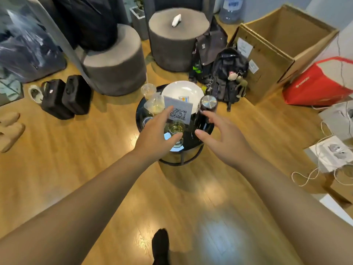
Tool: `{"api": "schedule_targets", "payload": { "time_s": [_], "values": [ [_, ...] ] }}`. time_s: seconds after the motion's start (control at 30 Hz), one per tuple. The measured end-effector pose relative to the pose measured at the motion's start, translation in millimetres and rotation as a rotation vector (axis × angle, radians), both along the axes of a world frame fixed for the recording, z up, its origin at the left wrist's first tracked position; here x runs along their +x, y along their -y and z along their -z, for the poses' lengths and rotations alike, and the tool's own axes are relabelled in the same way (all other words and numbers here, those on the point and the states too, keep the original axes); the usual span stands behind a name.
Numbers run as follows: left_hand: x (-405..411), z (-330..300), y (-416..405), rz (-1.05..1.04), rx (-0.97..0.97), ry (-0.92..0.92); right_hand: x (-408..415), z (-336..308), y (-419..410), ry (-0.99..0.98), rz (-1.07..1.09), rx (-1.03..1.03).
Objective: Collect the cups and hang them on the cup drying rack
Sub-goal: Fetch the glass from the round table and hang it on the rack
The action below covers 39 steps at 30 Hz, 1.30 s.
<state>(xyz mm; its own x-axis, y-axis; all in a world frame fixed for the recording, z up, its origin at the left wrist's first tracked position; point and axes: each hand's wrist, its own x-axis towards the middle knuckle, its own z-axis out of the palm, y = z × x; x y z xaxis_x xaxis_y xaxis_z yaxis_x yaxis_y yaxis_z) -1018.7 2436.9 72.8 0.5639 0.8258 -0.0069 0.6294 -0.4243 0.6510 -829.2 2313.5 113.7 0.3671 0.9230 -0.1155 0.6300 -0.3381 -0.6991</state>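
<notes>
Both bare arms reach toward a small round black table [140, 113]. Left hand [156, 131] — fingers spread — hovers over the table's near edge, thumb against a glass cup [176, 130]. Behind the cup stands a QR card [178, 109]. Right hand [219, 134] is spread wide, empty, beside a steel-lidded flask [208, 104].

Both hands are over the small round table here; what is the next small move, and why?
Probably closing the left hand around the clear glass cup: its fingers already flank the cup, open and not yet gripping. The right hand hovers open beside the dark steel-lidded tumbler, likely next.
</notes>
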Motion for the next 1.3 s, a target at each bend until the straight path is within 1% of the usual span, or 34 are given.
{"api": "schedule_targets", "payload": {
  "time_s": [0.13,0.27,0.5,0.63,0.87,1.03,1.2,1.3],
  "values": [
    [21.3,66.2,-37.8,0.027,-0.005,-0.009,10.7,54.4,-28.3,-0.036,0.011,0.004],
    [35.9,130.9,-58.8,0.061,0.008,-0.056,18.9,111.9,-48.4,-0.048,0.043,-0.011],
    [53.5,207.5,-94.5,0.078,0.007,-0.137,26.4,190.8,-65.0,-0.079,0.059,-0.08],
    [70.1,231.5,-110.1,0.021,-0.032,-0.131,29.8,215.7,-73.6,-0.092,0.07,-0.092],
    [86.7,264.6,-113.0,0.011,-0.092,-0.099,35.6,234.1,-91.0,-0.056,0.036,-0.112],
    [92.1,279.1,-115.6,-0.048,-0.137,-0.01,35.3,242.1,-88.9,-0.095,0.055,-0.098],
    [97.0,287.0,-121.1,-0.096,-0.179,-0.008,33.7,251.0,-87.0,-0.122,0.089,-0.095],
    [99.0,285.1,-117.6,-0.16,-0.189,-0.028,31.6,250.8,-87.9,-0.164,0.12,-0.089]
  ]
}}
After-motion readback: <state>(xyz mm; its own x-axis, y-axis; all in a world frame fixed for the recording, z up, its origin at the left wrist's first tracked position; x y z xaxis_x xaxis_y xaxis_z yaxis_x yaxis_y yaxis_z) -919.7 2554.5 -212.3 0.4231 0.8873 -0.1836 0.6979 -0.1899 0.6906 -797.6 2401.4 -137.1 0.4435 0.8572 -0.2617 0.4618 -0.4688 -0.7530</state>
